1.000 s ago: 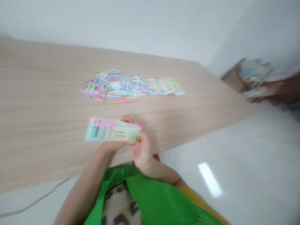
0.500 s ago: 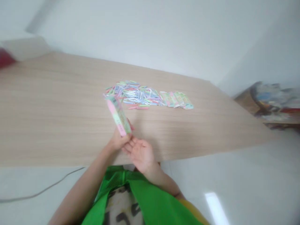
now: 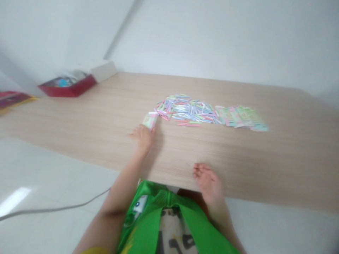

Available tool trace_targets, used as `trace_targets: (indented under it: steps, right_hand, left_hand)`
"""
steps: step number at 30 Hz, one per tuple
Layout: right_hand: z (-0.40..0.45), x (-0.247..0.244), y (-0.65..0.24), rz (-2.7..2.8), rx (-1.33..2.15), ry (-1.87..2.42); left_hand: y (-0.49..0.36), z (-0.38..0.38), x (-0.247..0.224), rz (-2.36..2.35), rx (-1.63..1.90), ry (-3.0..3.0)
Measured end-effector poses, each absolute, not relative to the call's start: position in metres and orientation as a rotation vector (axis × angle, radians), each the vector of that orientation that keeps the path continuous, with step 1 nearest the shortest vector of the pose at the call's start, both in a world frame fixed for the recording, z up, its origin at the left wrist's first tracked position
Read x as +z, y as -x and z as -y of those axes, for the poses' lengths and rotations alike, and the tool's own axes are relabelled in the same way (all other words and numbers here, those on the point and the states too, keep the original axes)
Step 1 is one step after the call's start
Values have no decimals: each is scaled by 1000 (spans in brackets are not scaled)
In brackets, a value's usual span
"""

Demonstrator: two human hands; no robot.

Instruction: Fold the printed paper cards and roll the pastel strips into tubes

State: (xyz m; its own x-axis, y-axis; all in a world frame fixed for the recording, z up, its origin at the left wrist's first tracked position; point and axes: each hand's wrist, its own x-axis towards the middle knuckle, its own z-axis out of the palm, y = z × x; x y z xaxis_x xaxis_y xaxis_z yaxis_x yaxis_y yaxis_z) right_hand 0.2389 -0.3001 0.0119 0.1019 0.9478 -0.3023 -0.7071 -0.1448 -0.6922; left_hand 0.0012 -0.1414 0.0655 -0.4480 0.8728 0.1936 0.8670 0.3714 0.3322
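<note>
My left hand (image 3: 143, 137) is closed on a small pink and green packet (image 3: 150, 120), held over the table just left of a heap of thin pastel sticks (image 3: 189, 108). Several flat packets (image 3: 241, 117) in pink and green lie overlapping at the right end of the heap. Near the table's front edge, my right hand (image 3: 209, 181) rests palm up, holding nothing, its fingers loosely curled but apart from the palm.
The wooden table (image 3: 106, 116) stands against a white wall. At its back left are a red box (image 3: 72, 89) with things inside and a white box (image 3: 103, 71). A cable (image 3: 60, 209) runs across the floor at the lower left.
My left hand has moved forward and left with the packet, away from my right hand. My right hand has drawn off to the right. The view has turned left, showing the red box more fully.
</note>
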Motion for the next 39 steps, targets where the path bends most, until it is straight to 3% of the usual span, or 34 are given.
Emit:
trace_targets:
  steps: [8,13,17,19,21,24,27,34,39]
  right_hand:
    - [312,-27,-269,596,1085,1130]
    - [322,-23,-265,856,895,1297]
    - [316,-17,-260,894,941,1358]
    - [313,-15,-259,926,934,1396]
    - [310,-12,-258,945,893,1439]
    - [309,-10,-254,958,820,1489]
    - [308,-12,-251,977,747,1493]
    - [308,-24,-254,1208,489,1543]
    - [309,-22,-258,1309,360,1638]
  left_hand:
    - [52,115,36,-2719,512,-1531]
    - [97,96,36,-2597,448,-1549]
    - [101,101,35,-2713,886,-1546]
    - [84,117,33,-2408,1153,-1873]
    - [58,141,30,-1776,1154,-2203]
    - [14,183,23,-798,781,-2446]
    - [-19,208,14,-420,514,-2596]
    - [-44,181,1,-376,448,-2916]
    - [-67,117,-3,-999,390,-3000]
